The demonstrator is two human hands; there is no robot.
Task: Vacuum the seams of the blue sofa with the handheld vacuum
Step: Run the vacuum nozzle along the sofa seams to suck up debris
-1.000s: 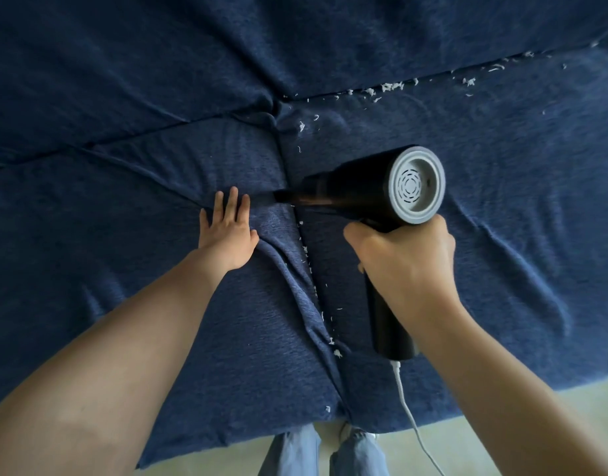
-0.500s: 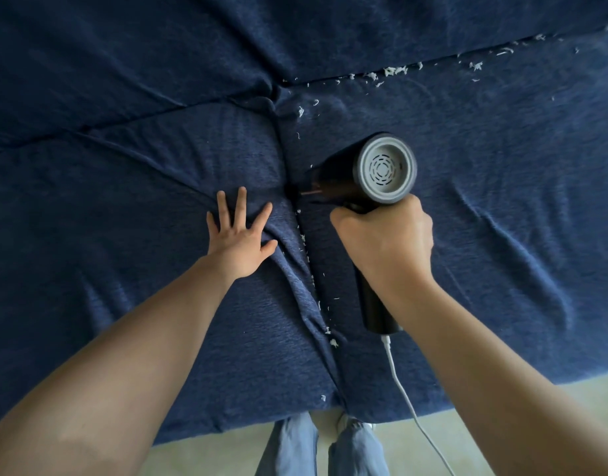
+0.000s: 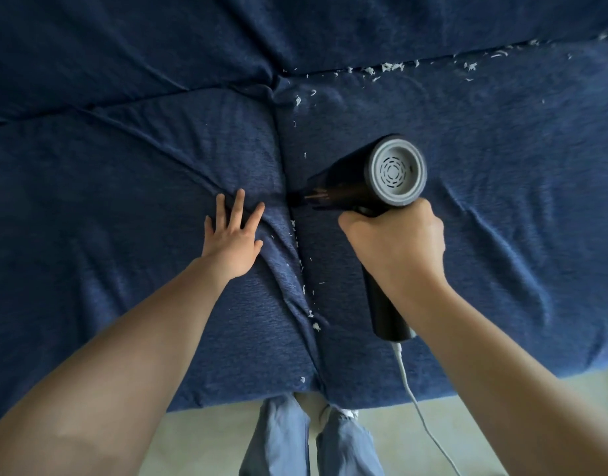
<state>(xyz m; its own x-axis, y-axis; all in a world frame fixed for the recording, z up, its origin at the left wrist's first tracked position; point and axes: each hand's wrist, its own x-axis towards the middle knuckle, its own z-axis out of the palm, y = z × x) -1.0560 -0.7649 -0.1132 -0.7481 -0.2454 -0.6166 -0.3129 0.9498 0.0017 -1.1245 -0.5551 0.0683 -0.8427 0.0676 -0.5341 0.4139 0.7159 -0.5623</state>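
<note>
The blue sofa [image 3: 502, 218] fills the view, with a seam [image 3: 297, 242] between two seat cushions running toward me. My right hand [image 3: 399, 249] is shut on the handle of a black handheld vacuum [image 3: 361, 180] with a grey round rear cap. Its nozzle tip touches the seam at mid-length. My left hand [image 3: 232, 235] lies flat, fingers spread, on the left cushion beside the seam, pressing the wrinkled fabric. White crumbs [image 3: 307, 300] dot the seam below the nozzle.
More white crumbs [image 3: 392, 67] lie along the back seam at upper right. A white cord [image 3: 409, 383] trails from the vacuum's handle down to the pale floor [image 3: 199, 438]. My legs in blue trousers [image 3: 282, 438] stand at the sofa's front edge.
The nozzle has moved along the centre seam, a little toward the back and then nearer again. My left hand spread its fingers and slid slightly toward me.
</note>
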